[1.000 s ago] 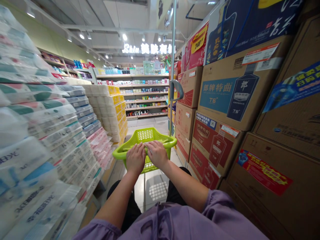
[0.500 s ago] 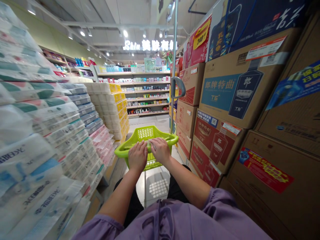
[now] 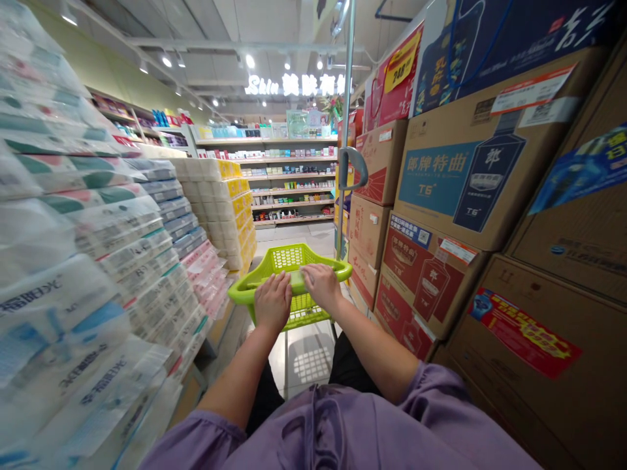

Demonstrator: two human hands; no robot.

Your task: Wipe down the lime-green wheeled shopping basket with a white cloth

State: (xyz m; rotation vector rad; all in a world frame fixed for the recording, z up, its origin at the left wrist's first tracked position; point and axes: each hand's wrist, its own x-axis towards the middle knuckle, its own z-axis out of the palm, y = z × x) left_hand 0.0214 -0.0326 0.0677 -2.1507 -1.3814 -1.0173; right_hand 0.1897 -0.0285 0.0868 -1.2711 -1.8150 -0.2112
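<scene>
In front of me stands a lime-green plastic shopping cart (image 3: 337, 269) with a perforated basket. My left hand (image 3: 272, 300) lies over its near handle bar, fingers bent around the top. Further along the same bar, my right hand (image 3: 321, 287) grips it too, a little to the right. A short stretch of the green bar shows between the two hands. Through the holes of the basket light falls on the floor below. The thumbs are partly hidden by the hands.
Stacked tissue packs (image 3: 132, 254) line the left, with yellow-and-white paper packs (image 3: 220, 202) beyond. Piled liquor cartons (image 3: 441, 170) rise close on the right. A metal pole (image 3: 347, 130) with a grey hook-shaped fitting stands ahead. Stocked shelves (image 3: 294, 160) cross the far end.
My right hand has shifted slightly right along the bar, widening the gap between my hands. The view has moved slightly forward and turned a little left.
</scene>
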